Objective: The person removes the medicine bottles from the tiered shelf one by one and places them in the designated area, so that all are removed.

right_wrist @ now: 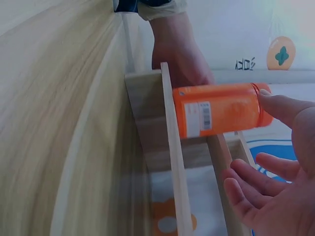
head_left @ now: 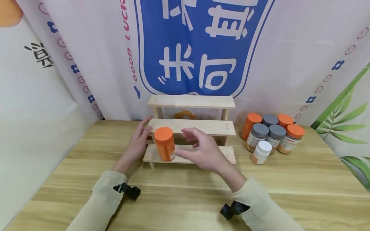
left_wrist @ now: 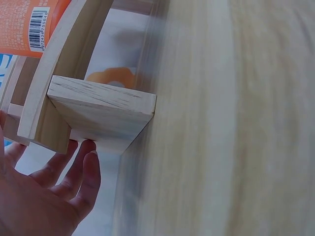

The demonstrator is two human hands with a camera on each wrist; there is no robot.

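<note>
An orange bottle with an orange cap [head_left: 164, 144] stands upright toward the left end of the lowest board of a three-tier wooden shelf [head_left: 188, 157]. My right hand [head_left: 202, 149] is just right of the bottle with fingers spread; in the right wrist view the thumb [right_wrist: 283, 105] overlaps the capped end, while the other fingers [right_wrist: 256, 184] hold nothing. At the shelf's left side is my left hand [head_left: 138, 139]. Its fingers [left_wrist: 78, 169] are loosely extended by the wooden end support [left_wrist: 101, 110] in the left wrist view, the fingertips right at the wood.
To the right of the shelf stands a group of several bottles with orange caps [head_left: 295, 131] and grey caps [head_left: 259, 130]. A small white bottle [head_left: 261, 152] is in front of them. Behind the wooden table [head_left: 185, 199] hangs a printed white curtain [head_left: 115, 80].
</note>
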